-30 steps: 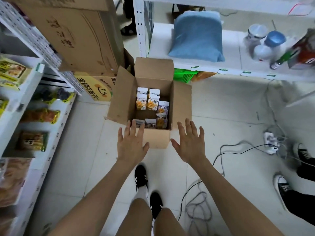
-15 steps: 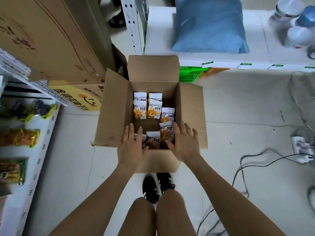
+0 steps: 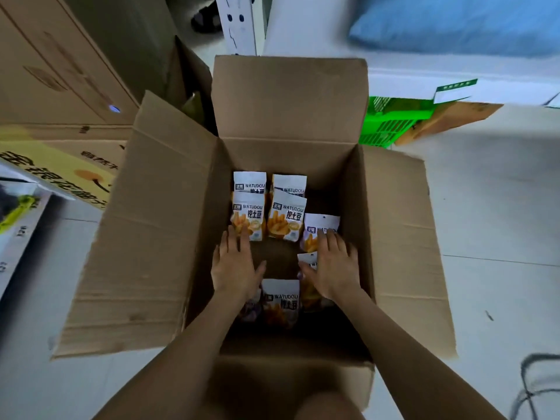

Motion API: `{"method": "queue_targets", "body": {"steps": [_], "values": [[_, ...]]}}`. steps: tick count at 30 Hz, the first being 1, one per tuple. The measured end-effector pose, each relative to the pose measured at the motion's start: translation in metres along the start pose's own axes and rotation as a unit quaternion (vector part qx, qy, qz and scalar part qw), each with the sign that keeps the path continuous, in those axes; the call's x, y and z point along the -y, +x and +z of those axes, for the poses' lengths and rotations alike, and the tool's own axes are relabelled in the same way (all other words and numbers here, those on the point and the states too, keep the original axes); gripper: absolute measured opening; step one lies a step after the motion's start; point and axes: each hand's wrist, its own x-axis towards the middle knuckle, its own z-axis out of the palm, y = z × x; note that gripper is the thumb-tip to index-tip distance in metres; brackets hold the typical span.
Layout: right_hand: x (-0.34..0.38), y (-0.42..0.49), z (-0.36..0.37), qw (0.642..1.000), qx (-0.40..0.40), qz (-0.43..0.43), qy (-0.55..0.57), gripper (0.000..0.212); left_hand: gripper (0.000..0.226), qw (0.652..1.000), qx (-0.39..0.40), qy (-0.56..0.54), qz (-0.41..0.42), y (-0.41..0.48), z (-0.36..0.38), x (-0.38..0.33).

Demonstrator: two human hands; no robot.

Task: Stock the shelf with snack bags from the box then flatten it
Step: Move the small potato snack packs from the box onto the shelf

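An open cardboard box (image 3: 157,237) stands on the floor below me, all flaps folded out. Several white and orange snack bags (image 3: 285,218) lie on its bottom. Both my hands are inside the box. My left hand (image 3: 235,266) is flat with fingers apart, its fingertips at the lower edge of a bag (image 3: 248,219). My right hand (image 3: 331,269) lies spread over two bags at the right side (image 3: 321,228). One more bag (image 3: 280,301) rests between my wrists. Neither hand has closed on a bag.
Stacked large cartons (image 3: 60,71) stand to the left, with a shelf edge (image 3: 18,225) below them. A white shelf with a blue bag (image 3: 454,22) is at the back right, a green crate (image 3: 391,119) under it. A cable (image 3: 533,386) lies on the floor at right.
My head has come down closer over the box. Both hands went from above the near flap down into the box and now rest on the bags.
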Motion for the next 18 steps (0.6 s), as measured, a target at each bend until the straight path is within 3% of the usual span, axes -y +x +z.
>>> {"method": "queue_targets", "body": {"steps": [10, 15, 18], "values": [[-0.005, 0.125, 0.067, 0.999, -0.031, 0.015, 0.025, 0.097, 0.1, 0.979, -0.032, -0.18, -0.091, 0.117, 0.083, 0.015], [-0.002, 0.168, 0.086, 0.987, -0.059, 0.061, 0.135, 0.096, 0.099, 0.953, -0.058, -0.274, -0.116, 0.15, 0.114, 0.018], [-0.006, 0.189, 0.097, 0.984, -0.004, 0.067, 0.166, 0.095, 0.097, 0.938, -0.075, -0.314, -0.124, 0.163, 0.128, 0.018]]}}
